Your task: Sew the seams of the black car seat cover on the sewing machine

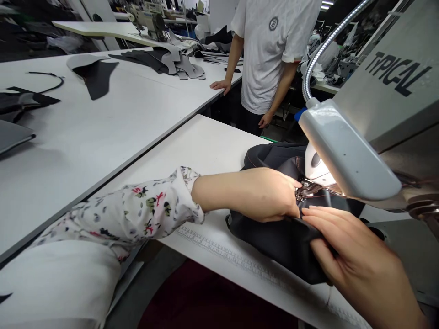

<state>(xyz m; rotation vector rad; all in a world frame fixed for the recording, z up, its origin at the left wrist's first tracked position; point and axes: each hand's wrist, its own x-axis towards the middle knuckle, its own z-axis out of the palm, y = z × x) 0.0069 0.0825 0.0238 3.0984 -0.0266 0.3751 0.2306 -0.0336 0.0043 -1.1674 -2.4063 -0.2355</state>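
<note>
Black sewn material [274,244] with orange stitching lies bunched under the sewing machine [387,87]. My left hand [270,194] presses on it just left of the presser foot [305,189], its fingers curled down onto the material. On the near right side, my right hand [353,246] grips the edge of the same material, thumb below and fingers on top. Both sets of fingertips are close to the metal foot. The needle's tip and the seam under the foot are hard to make out.
A lamp [350,151] on a flexible metal neck lights the foot. A printed ruler [219,249] runs along the table's front edge. Dark cut pieces [96,75] lie on the adjoining white table [137,109]. Another person [267,55] stands beyond, one hand on that table.
</note>
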